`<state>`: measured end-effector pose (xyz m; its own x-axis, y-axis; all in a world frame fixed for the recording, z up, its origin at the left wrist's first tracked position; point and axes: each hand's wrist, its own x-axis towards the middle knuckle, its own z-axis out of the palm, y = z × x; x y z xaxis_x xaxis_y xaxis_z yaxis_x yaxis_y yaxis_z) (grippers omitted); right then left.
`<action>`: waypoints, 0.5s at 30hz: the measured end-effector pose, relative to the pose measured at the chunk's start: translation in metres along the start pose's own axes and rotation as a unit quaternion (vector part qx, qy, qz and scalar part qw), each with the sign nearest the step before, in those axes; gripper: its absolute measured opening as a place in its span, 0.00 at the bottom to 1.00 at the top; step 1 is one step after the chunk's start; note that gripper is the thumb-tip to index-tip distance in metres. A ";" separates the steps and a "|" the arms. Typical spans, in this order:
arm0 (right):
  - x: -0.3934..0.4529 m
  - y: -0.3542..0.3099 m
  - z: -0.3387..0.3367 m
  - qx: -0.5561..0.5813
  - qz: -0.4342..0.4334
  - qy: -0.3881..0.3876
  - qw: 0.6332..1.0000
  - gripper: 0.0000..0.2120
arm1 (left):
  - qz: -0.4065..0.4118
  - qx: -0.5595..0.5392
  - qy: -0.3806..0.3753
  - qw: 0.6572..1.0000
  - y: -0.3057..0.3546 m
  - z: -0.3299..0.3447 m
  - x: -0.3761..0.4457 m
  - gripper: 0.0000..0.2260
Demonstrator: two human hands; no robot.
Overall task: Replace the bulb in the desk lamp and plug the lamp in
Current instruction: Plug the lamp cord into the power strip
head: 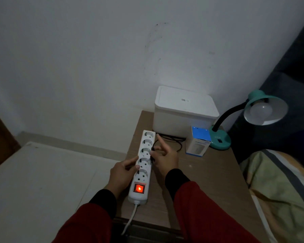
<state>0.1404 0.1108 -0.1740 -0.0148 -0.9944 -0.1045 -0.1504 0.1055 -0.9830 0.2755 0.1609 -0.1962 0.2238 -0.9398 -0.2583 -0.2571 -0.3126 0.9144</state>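
Note:
A white power strip [142, 165] with several sockets lies on the small wooden table [200, 181], its red switch [139, 188] lit. My left hand [122, 174] grips the strip's left side. My right hand [165, 158] holds the lamp's black plug [152, 156] against the strip's right edge, index finger stretched out. The black cord [172, 138] runs back toward the teal desk lamp [221, 137] at the table's far right. A white bulb [258, 109] sits in the lamp's shade, unlit. A blue and white bulb box [198, 142] stands beside the lamp base.
A white lidded box [184, 109] stands at the back of the table against the wall. A bed with a striped blanket [279, 181] lies to the right. The strip's white cable [130, 220] hangs over the front edge. Pale floor [42, 172] lies to the left.

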 end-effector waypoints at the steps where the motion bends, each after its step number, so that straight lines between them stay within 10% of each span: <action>1: -0.001 -0.001 0.004 -0.010 -0.007 -0.003 1.000 0.30 | 0.001 -0.001 -0.002 1.000 0.000 0.000 0.000 0.17; 15: -0.005 0.008 0.021 -0.177 -0.067 0.015 0.982 0.07 | 0.003 0.005 -0.008 1.000 -0.002 -0.001 0.001 0.17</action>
<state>0.1600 0.1166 -0.1844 0.0003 -0.9995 0.0319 -0.4862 -0.0280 -0.8734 0.2776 0.1609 -0.1979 0.2082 -0.9434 -0.2583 -0.2671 -0.3088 0.9128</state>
